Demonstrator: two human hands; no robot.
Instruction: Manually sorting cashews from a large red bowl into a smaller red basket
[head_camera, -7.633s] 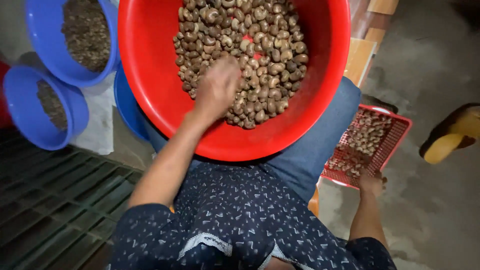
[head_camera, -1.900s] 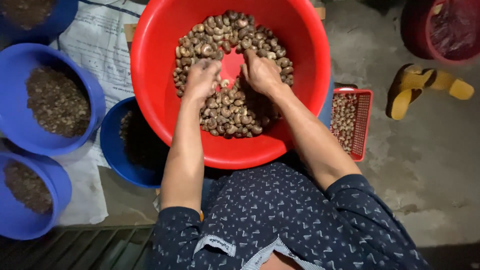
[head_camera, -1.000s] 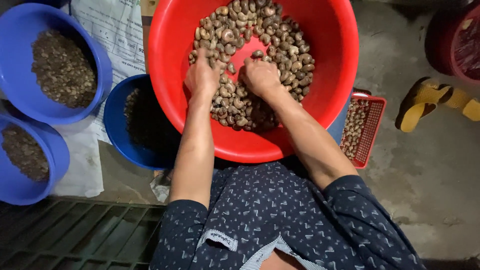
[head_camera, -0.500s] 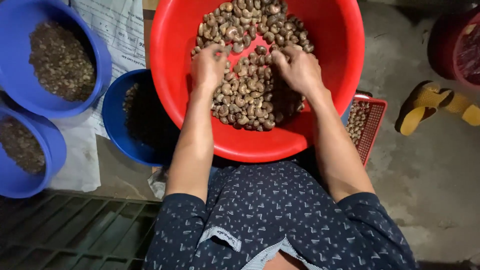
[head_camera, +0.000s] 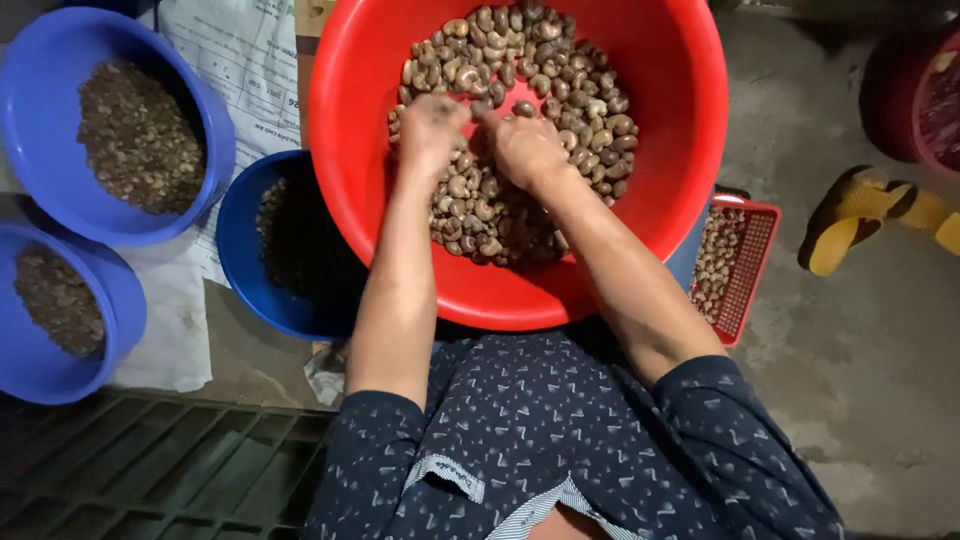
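A big red basin (head_camera: 660, 150) rests on my lap, holding a heap of brown cashew nuts (head_camera: 560, 80). Both my hands are down in the heap, close together near its middle. My left hand (head_camera: 430, 125) lies on the nuts with fingers curled, blurred by motion. My right hand (head_camera: 525, 145) sits just beside it, fingers bent into the nuts. Whether either hand grips a nut is hidden by the fingers.
Three blue bowls with darker nuts stand at left: one far left top (head_camera: 60, 60), one lower left (head_camera: 110, 330), one partly under the basin (head_camera: 240, 260). A red mesh basket (head_camera: 750, 270) of nuts sits at right. Yellow sandals (head_camera: 870, 220), a metal floor grate (head_camera: 150, 470).
My right hand has moved left from the right side of the heap and now meets my left hand near the middle. The nuts have shifted slightly.
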